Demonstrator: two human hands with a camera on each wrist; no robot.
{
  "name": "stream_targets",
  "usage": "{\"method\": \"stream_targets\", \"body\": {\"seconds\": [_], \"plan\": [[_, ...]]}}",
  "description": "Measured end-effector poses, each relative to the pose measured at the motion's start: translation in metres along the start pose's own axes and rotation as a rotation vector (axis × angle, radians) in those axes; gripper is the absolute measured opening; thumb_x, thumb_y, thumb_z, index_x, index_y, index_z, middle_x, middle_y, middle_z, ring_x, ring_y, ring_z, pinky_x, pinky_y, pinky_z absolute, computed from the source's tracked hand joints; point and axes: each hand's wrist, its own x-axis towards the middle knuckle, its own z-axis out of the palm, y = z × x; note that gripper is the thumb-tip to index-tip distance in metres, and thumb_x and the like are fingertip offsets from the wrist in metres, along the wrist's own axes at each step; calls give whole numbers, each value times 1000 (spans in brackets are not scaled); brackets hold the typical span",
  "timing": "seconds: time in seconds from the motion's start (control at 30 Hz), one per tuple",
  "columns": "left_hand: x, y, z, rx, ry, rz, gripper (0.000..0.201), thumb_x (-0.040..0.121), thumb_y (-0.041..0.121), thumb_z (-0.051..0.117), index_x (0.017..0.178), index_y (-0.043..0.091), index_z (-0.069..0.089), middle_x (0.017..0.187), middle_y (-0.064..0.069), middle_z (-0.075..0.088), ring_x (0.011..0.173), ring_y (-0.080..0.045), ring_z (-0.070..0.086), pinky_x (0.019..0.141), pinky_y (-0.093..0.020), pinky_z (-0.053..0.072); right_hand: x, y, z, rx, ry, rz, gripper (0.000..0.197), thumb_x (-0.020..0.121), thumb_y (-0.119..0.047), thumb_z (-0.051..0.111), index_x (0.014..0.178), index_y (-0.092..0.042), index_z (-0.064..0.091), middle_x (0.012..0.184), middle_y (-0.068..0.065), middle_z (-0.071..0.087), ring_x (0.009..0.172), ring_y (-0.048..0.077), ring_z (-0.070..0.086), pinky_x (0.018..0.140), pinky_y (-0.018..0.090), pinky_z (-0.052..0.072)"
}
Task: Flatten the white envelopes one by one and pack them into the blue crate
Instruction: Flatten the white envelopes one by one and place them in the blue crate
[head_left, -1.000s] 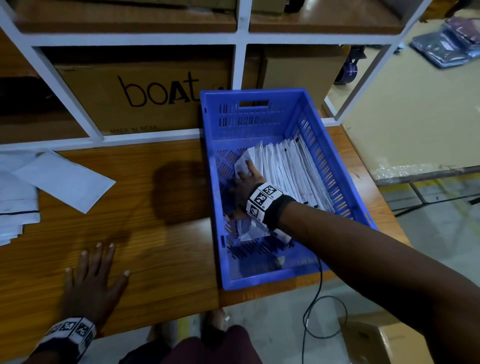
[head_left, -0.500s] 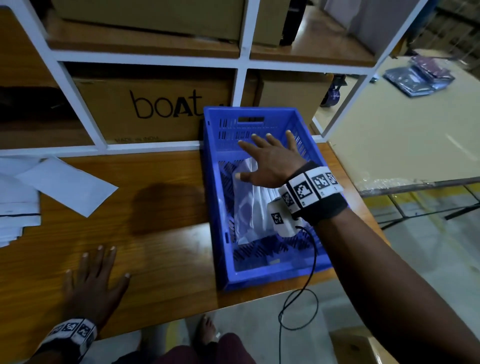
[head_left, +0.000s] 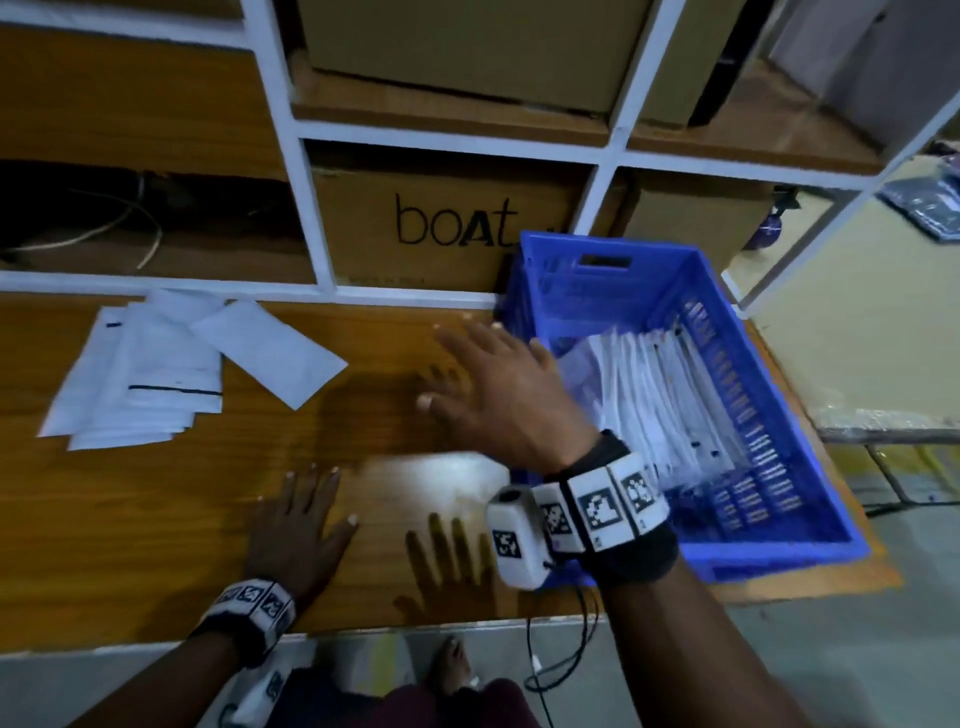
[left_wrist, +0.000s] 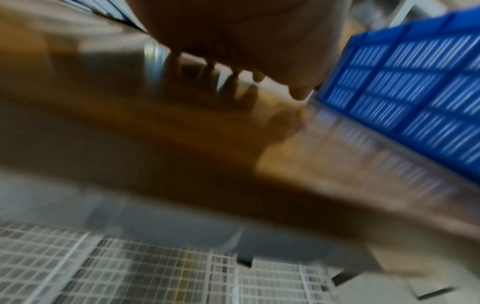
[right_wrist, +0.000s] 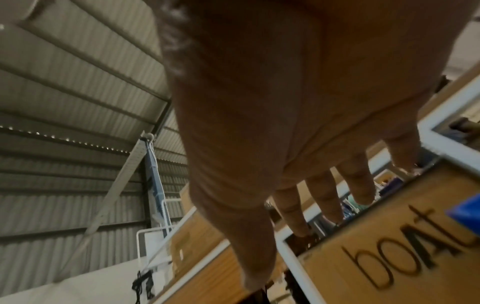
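Observation:
The blue crate (head_left: 737, 291) stands at the table's right end, with several white envelopes (head_left: 660, 395) leaning on edge inside it. A loose pile of white envelopes (head_left: 156, 374) lies at the table's far left. My right hand (head_left: 498, 384) hovers above the table just left of the crate, fingers spread and straight, holding nothing; the right wrist view shows the same splayed fingers (right_wrist: 324, 197). My left hand (head_left: 298, 525) lies flat on the wood near the front edge, fingers spread. The crate's slotted wall (left_wrist: 415, 82) appears in the blurred left wrist view.
A white-framed shelf (head_left: 311, 228) backs the table and holds a cardboard box marked "boAt" (head_left: 447, 228) plus other boxes. The wooden table (head_left: 156, 519) ends just beyond the crate. A black cable (head_left: 545, 670) hangs from my right wrist over the front edge.
My right hand has left the crate, rising off the envelopes and swinging left over the table, empty. My left hand has stayed flat on the wood. The head view has turned left.

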Motion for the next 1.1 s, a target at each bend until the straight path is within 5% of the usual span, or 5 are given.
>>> {"method": "stream_targets", "body": {"seconds": [0.2, 0.47, 0.63, 0.77, 1.1], "plan": [[14, -40, -31, -163, -55, 134, 89, 86, 89, 12, 161, 41, 19, 169, 2, 21, 153, -24, 22, 119, -56, 24, 44, -53, 110, 96, -256, -9, 72, 96, -56, 53, 157, -35, 21, 167, -1, 13, 152, 28, 15, 120, 53, 22], [90, -109, -107, -124, 130, 190, 73, 92, 62, 40, 152, 21, 46, 159, -11, 41, 143, -35, 42, 113, -53, 39, 140, -91, 224, 125, -283, 48, 59, 100, -43, 45, 153, -27, 27, 161, 6, 23, 145, 36, 26, 109, 56, 37], [147, -128, -134, -73, 111, 181, 64, 100, 42, 55, 158, 28, 33, 168, -1, 23, 154, -25, 21, 122, -47, 23, 200, -102, 261, 16, -255, 96, 72, 101, -60, 30, 160, -32, 0, 168, 2, -6, 154, 29, -2, 122, 51, 15], [178, -140, -138, -15, 108, 238, 68, 96, 32, 62, 158, 27, 35, 168, -2, 24, 153, -26, 23, 120, -48, 28, 241, -109, 279, -31, -153, 78, 92, 80, -76, 3, 160, -31, -1, 168, 3, -10, 154, 30, -6, 121, 51, 9], [221, -153, -137, 62, 7, 261, 77, 97, 30, 54, 163, 30, 15, 172, -1, 5, 158, -24, 6, 123, -45, 16, 284, -120, 317, -54, -140, 179, 66, 103, -56, 24, 158, -38, -5, 168, -3, -10, 154, 26, -8, 123, 52, 0]]}}
